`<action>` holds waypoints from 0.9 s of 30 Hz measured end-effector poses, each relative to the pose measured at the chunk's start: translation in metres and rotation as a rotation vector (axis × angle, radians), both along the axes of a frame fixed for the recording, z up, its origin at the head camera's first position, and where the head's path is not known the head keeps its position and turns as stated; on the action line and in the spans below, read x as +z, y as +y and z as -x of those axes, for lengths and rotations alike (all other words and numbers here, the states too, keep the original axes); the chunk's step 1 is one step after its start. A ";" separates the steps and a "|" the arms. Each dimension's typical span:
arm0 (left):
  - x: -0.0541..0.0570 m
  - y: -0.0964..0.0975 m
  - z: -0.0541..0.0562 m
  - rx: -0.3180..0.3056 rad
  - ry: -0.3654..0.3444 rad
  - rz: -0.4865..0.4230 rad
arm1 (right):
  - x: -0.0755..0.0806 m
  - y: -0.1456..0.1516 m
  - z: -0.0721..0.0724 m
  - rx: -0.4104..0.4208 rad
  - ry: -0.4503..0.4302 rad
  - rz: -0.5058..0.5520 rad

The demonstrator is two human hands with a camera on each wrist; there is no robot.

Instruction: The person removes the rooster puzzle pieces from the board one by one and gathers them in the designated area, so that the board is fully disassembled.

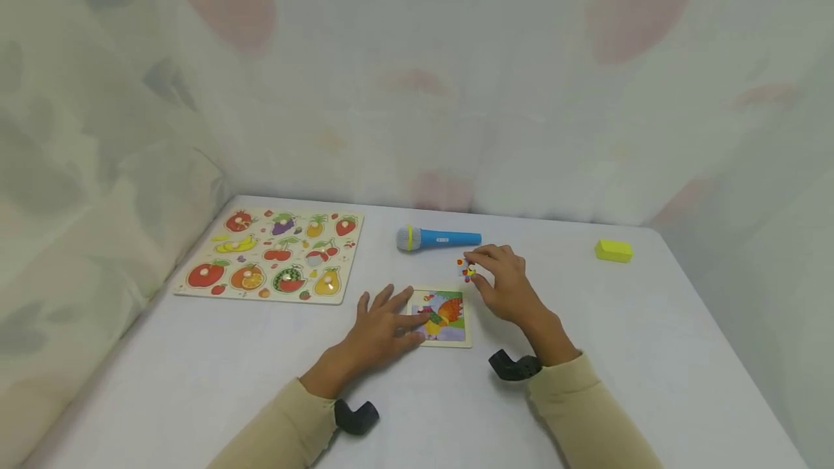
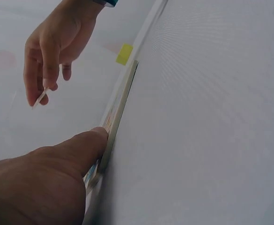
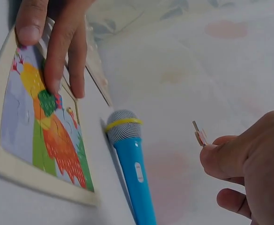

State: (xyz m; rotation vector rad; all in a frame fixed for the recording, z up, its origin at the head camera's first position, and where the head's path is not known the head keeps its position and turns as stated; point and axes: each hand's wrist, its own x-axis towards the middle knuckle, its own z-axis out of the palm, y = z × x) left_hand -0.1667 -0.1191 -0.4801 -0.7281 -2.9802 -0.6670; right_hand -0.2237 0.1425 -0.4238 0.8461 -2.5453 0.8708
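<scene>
A small jigsaw puzzle in a pale wooden frame (image 1: 468, 320) lies on the table, with a colourful rooster-like bird picture (image 3: 62, 136). My left hand (image 1: 379, 333) rests at its left side, fingers spread and mostly straight. Some fingertips press on the picture, while the left thumb (image 2: 87, 143) lies along the near edge in the left wrist view. Above the table, just beyond the puzzle's upper right corner, my right hand (image 1: 511, 289) pinches a puzzle piece (image 1: 464, 268) between thumb and fingers. The right wrist view shows this piece edge-on. Bare wood shows near the picture's upper left corner.
A blue toy microphone (image 1: 449, 238) with a silver head lies behind the puzzle. At the back left is a fruit peg board (image 1: 345, 259). One yellow block (image 1: 613, 250) sits at the back right. Patterned cloth (image 1: 417, 129) hangs behind the table.
</scene>
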 end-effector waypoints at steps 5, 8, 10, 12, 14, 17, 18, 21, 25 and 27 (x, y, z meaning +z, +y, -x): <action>-0.001 0.001 0.000 -0.003 0.000 -0.003 | 0.003 0.020 -0.001 -0.041 0.000 0.012; -0.001 0.001 0.001 -0.003 0.006 -0.008 | 0.004 0.033 0.001 -0.063 0.009 0.035; 0.000 0.001 0.001 -0.003 0.010 -0.007 | 0.002 0.041 0.003 -0.073 0.020 0.055; 0.000 0.002 0.001 -0.005 0.011 -0.006 | -0.001 0.049 0.006 -0.078 0.032 0.073; 0.000 0.002 0.001 -0.004 0.007 -0.005 | -0.005 0.056 0.009 -0.075 0.037 0.096; 0.000 0.001 0.000 -0.003 0.007 -0.005 | -0.011 0.064 0.014 -0.066 0.030 0.124; 0.000 0.001 0.000 -0.002 0.008 -0.005 | -0.013 0.066 0.016 -0.064 0.018 0.135; -0.001 0.001 0.000 -0.003 0.012 -0.005 | -0.020 0.071 0.019 -0.073 -0.030 0.155; -0.002 0.000 0.000 -0.004 0.007 -0.005 | -0.032 0.075 0.025 -0.099 -0.110 0.157; -0.001 0.000 0.000 -0.005 0.008 -0.006 | -0.037 0.077 0.028 -0.105 -0.138 0.151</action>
